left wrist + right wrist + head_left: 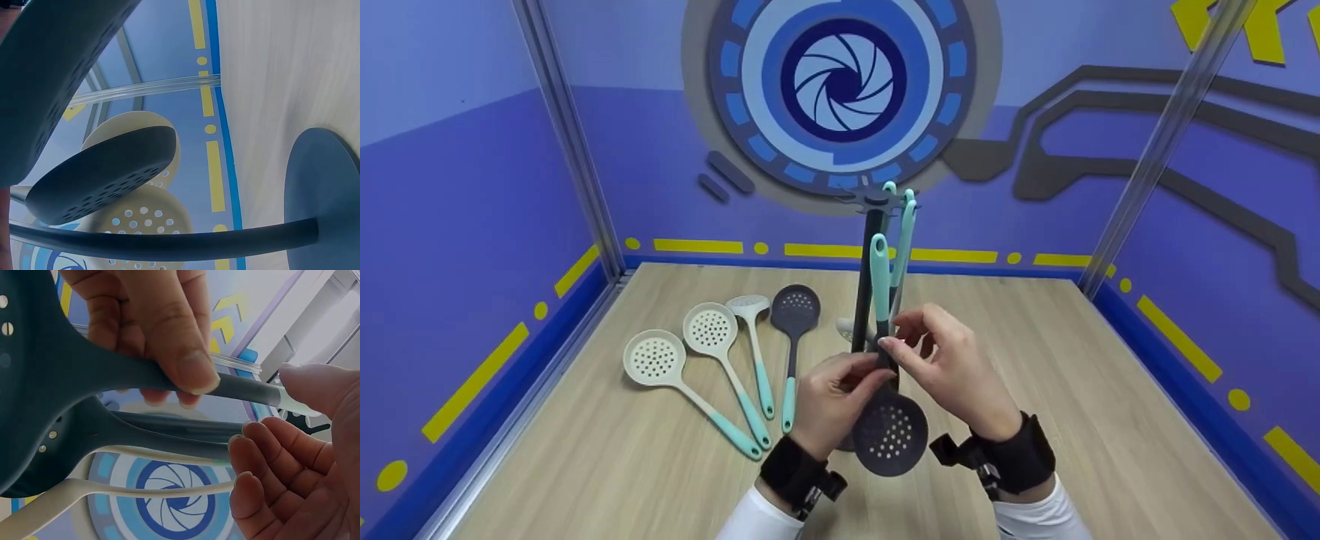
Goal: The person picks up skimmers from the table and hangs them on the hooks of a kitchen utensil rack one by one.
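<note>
Four kitchen tools (654, 358), left of centre on a table (585, 450); left hand (834, 396) pinching a dark slotted spoon (891, 436), lower centre, before a black rack (865, 277); right hand (956, 364) beside the spoon's handle (879, 289), fingers loosely curved, thumb apart

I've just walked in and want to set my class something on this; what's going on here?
A person's left hand pinches a dark skimmer by its neck, head down and handle up, beside a black stand. The right hand is at the shaft, thumb and fingers apart. Other tools hang on the stand; the held one is not on a hook. Three pale tools and a dark one lie on the table to the left.
</note>
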A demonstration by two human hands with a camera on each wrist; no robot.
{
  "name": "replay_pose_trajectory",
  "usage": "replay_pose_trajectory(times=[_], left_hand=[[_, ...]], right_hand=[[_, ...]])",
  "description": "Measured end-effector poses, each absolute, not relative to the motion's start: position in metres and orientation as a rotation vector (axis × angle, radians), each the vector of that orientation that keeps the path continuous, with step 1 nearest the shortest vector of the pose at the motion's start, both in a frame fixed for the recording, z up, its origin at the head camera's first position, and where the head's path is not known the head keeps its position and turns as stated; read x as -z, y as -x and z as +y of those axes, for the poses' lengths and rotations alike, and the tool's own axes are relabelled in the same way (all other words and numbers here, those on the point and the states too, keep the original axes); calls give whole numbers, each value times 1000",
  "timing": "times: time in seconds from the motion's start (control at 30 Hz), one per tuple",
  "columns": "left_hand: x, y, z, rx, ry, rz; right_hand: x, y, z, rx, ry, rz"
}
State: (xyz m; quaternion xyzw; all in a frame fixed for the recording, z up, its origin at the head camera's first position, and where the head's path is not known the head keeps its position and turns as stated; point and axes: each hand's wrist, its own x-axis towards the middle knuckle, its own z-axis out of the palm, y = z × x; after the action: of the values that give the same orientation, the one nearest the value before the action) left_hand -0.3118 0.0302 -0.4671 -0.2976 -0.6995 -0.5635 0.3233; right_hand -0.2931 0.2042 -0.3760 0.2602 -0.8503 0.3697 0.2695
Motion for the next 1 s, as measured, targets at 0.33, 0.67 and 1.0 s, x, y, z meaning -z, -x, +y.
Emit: replay_pose_trajectory(times=[0.33, 0.67, 1.0], left_hand=[[468, 313, 32, 1442, 820, -1789], [470, 314, 32, 1449, 833, -1778], [469, 318, 23, 1487, 721, -1789]], right_hand=[[383, 295, 197, -993, -758, -2356], [383, 294, 196, -982, -789, -2320], [379, 292, 200, -980, -727, -2222]])
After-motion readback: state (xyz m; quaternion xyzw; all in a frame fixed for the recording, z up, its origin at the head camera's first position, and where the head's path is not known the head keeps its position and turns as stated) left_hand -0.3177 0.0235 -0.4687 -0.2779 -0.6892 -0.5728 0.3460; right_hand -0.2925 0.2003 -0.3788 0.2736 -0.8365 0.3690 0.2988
